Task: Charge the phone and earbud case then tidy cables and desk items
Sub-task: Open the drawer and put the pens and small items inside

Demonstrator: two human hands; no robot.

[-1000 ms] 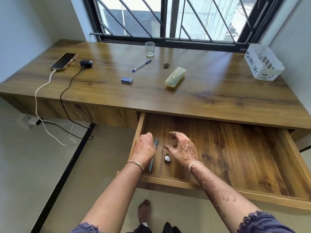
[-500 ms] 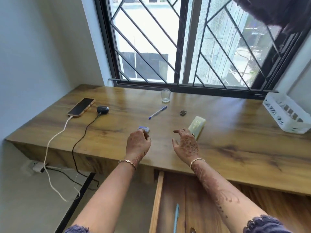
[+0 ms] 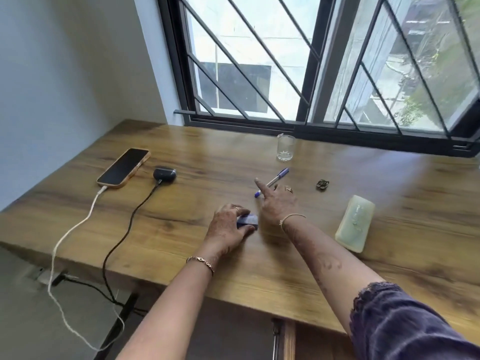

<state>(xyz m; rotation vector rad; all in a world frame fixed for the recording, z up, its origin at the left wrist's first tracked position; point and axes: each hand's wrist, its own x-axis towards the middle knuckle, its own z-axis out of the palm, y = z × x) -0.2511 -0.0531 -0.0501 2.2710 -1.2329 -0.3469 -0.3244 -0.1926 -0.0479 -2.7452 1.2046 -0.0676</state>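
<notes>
Left hand [image 3: 228, 227] pinches the blue box [image 3: 248, 220] near the pen [image 3: 275, 180]; right hand [image 3: 279, 202], spread loose and holding nothing, could knock that pen rolling

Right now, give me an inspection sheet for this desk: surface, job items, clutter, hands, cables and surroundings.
Surface: wooden desk, no spills seen.
Job's things: phone face up and earbud case at the left, each with a cable plugged in.
Clutter: glass, pen, dark trinket and pale case, all apart from one another.
Hands: left hand grips a blue box; right hand lies over the pen, index finger straight, grip unclear.
Cables: white cable from the phone and black cable from the earbud case hang loose over the front edge.
Surroundings: barred window behind the desk; drawer partly in view below the front edge.
</notes>
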